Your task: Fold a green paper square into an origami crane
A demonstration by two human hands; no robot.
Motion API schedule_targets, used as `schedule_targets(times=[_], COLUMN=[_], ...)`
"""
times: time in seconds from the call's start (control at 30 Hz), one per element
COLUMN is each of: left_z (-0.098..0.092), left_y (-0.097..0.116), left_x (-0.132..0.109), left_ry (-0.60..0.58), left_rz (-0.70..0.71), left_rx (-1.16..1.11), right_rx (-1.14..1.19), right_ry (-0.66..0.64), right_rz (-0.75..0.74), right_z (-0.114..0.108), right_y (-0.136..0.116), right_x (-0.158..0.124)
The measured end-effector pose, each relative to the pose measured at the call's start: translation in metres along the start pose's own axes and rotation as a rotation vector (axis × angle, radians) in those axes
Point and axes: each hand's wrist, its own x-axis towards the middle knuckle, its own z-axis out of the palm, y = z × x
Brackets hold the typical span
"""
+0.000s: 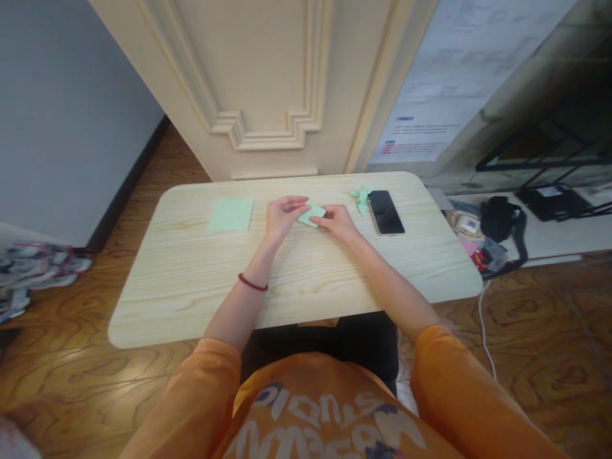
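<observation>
A small folded piece of light green paper is held between my two hands over the middle of the table. My left hand pinches its left edge between thumb and fingers. From the other side, my right hand grips the right edge, the thumb lying on top. Left of my hands lies a flat square of the same green paper. To the right sits a folded green paper figure with pointed ends, touching or very near a phone.
The dark-screened phone lies on the right part of the pale wooden table. A panelled cream surface rises behind the table. Beyond its right end, a low shelf carries assorted items, and a white cable hangs down.
</observation>
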Motion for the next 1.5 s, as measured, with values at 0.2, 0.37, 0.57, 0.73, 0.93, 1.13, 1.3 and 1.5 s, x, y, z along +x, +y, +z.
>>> schedule_targets(times=[0.2,0.37,0.57,0.73,0.93,1.13,1.3,1.5], left_z=[-0.001,-0.003,-0.001,0.002,0.003,-0.001,-0.003,-0.002], left_y=[0.007,0.005,0.000,-0.004,-0.004,0.001,0.004,0.004], left_x=[-0.001,0.000,0.001,0.001,-0.002,-0.002,-0.001,-0.002], left_ry=[0.008,0.019,0.045,0.011,-0.012,-0.017,-0.065,-0.022], left_rz=[0.006,0.018,0.017,0.011,-0.066,-0.063,-0.037,-0.003], left_rx=[0.020,0.008,-0.060,-0.016,0.015,0.007,-0.036,-0.056], right_rx=[-0.002,-0.037,0.049,0.124,0.223,0.341,0.456,0.520], right_ry=[-0.022,-0.067,-0.114,-0.062,0.021,-0.015,-0.004,0.014], right_rz=[0.030,0.048,0.049,0.066,0.099,0.133,0.170,0.192], right_z=[0.001,0.001,0.002,0.003,0.001,0.004,0.004,0.003], right_y=[0.003,0.003,0.000,0.006,0.013,0.011,0.010,0.008], right_x=[0.000,0.000,-0.001,0.001,0.007,0.006,0.007,0.005])
